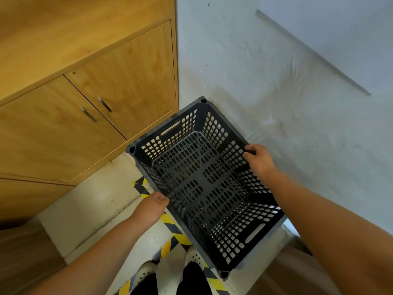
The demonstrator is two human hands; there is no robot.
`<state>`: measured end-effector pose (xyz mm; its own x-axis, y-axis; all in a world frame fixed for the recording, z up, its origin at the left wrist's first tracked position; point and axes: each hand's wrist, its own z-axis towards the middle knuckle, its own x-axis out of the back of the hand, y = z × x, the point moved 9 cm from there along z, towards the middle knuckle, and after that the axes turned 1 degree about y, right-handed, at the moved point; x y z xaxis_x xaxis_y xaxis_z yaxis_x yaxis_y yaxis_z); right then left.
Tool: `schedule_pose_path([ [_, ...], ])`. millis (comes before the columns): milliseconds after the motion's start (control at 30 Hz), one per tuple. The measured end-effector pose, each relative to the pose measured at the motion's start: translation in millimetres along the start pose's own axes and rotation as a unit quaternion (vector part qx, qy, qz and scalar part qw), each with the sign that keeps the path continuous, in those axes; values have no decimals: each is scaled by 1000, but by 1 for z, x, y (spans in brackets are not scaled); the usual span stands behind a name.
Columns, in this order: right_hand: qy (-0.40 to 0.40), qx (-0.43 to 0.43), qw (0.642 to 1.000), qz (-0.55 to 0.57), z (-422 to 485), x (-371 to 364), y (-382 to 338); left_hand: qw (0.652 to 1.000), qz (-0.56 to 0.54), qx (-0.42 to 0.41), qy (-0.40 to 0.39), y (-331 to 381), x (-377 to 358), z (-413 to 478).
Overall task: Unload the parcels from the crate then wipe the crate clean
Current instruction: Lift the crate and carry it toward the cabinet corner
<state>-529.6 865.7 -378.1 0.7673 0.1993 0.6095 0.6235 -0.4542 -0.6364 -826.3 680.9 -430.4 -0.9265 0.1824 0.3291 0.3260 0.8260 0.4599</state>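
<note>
Head view: black crate is held above the floor, near a wooden cabinet.
Left hand: curled round the crate's left rim.
Right hand: curled round the right rim.

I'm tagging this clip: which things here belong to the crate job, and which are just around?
Job: crate, empty; left hand and right hand gripping its rims.
Around: cabinet, striped floor tape, wall, shoes.

The crate hides the left hand's fingertips.
</note>
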Motion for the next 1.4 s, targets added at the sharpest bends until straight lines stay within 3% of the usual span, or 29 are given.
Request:
schedule_pose_path([
  [67,-6,-6,1000,9,-15,-11,7,990,111,-79,46,10,18,-4],
  [200,-59,-40,997,-1,-59,-52,30,937,262,-197,119,31,40,-12],
  [333,-120,-60,990,-37,-113,-101,65,892,351,-262,115,36,41,-9],
  [500,-152,-89,982,-60,-163,-142,100,801,499,-321,80,28,36,4],
  [700,-213,-76,972,-57,-202,-184,103,759,528,-370,90,25,40,10],
  [767,-222,-51,964,-135,-207,-192,106,760,514,-386,96,26,44,13],
  [867,-172,-8,955,-244,-203,-187,106,782,484,-379,108,29,52,20],
  [1200,-162,-3,946,-280,-206,-182,126,792,472,-378,88,18,45,15],
  [1400,-168,-10,950,-263,-207,-184,125,777,513,-358,69,13,44,15],
])
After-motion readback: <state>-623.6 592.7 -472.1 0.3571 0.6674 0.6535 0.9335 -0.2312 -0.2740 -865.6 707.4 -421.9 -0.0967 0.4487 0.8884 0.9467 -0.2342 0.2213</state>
